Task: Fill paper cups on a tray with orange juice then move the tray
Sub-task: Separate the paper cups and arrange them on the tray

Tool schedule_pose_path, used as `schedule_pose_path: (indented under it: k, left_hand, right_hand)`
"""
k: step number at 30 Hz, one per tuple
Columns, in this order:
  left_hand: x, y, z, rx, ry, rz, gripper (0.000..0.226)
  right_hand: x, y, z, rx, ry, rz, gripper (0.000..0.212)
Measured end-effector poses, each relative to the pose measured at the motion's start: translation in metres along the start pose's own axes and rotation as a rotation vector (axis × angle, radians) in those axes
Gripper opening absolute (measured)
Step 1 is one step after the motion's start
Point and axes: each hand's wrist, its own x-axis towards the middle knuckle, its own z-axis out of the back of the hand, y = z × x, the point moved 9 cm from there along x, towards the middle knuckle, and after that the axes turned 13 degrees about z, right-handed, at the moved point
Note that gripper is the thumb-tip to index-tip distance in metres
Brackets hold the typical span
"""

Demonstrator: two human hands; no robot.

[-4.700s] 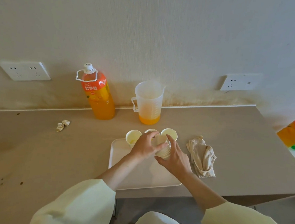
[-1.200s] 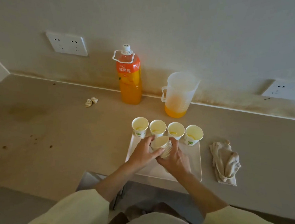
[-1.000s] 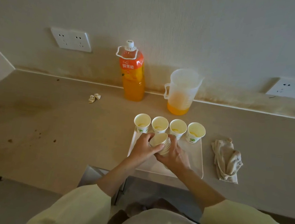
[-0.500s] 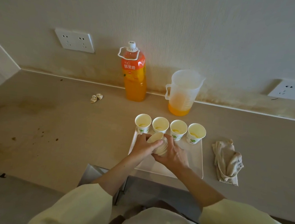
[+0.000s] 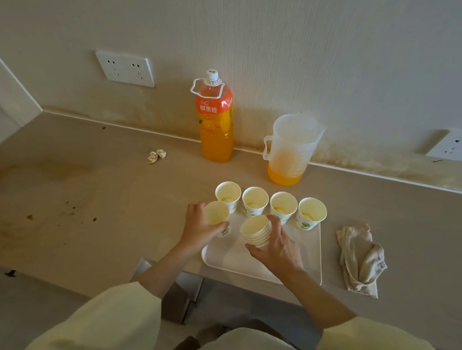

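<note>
cup stack [image 5: 256, 231] | mouth tilted up-left | right grip [image 5: 280, 250] holds it | left grip [image 5: 197, 229] holds single cup [image 5: 215, 213]

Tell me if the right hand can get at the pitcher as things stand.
Probably not yet. The right hand grips the stack of cups, so it is full, and the row of four cups stands between it and the pitcher. Above them the way looks free.
</note>
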Motion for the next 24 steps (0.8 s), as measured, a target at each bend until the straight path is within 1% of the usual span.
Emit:
schedule_pose_path:
  k: [2, 4, 8, 15, 20, 24]
  left_hand:
    - [0.001, 0.000, -0.006, 0.089, -0.001, -0.030, 0.079]
    - [0.000, 0.001, -0.012, 0.124, 0.003, -0.042, 0.086]
    - [-0.002, -0.002, -0.018, 0.134, -0.012, -0.066, 0.096]
    - [-0.002, -0.008, -0.019, 0.116, -0.032, -0.092, 0.095]
    - [0.000, -0.004, -0.021, 0.114, 0.005, -0.080, 0.097]
    - [-0.001, -0.003, -0.021, 0.072, 0.029, -0.100, 0.091]
  right_hand:
    - [-0.001, 0.001, 0.000, 0.005, 0.001, 0.005, 0.087]
    - [-0.002, -0.001, 0.001, 0.027, -0.006, -0.010, 0.086]
    - [-0.004, -0.005, 0.002, 0.058, -0.015, -0.044, 0.083]
    - [-0.006, -0.008, 0.001, 0.066, 0.001, -0.047, 0.084]
    - [-0.006, -0.007, 0.000, 0.065, 0.000, -0.042, 0.084]
    - [-0.005, -0.006, -0.001, 0.084, 0.004, -0.043, 0.084]
